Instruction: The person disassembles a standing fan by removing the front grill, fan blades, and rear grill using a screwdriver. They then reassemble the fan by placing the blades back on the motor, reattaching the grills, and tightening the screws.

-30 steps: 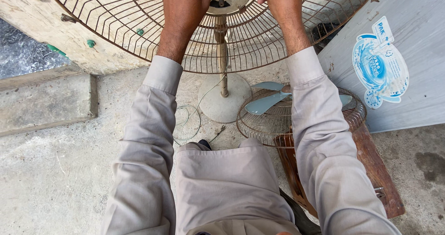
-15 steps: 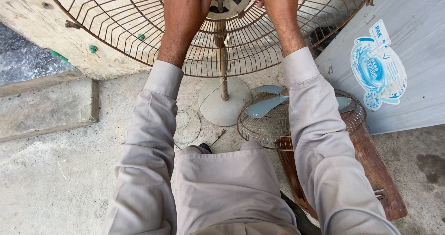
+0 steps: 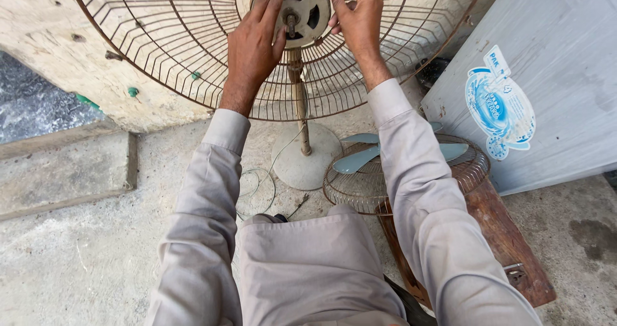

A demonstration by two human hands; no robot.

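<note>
A pedestal fan stands in front of me with its rusty rear wire guard (image 3: 160,49) still mounted and its blades off. My left hand (image 3: 254,40) lies flat against the left side of the round motor hub (image 3: 302,14), fingers spread. On the hub's right rim, the fingers of my right hand (image 3: 357,17) are pinched. The bare motor shaft sticks out between both hands. The fan's pole runs down to a round pale base (image 3: 302,162) on the concrete.
A second wire guard (image 3: 360,184) with light blue blades (image 3: 353,159) in it rests on a wooden stool (image 3: 501,236) at my right. A grey board with a blue sticker (image 3: 501,104) leans further right. A thin cord (image 3: 257,191) coils by the base.
The view has tilted up, so the hub and both hands now show fully. My hands stay on the hub; the right fingers have shifted on its rim.
</note>
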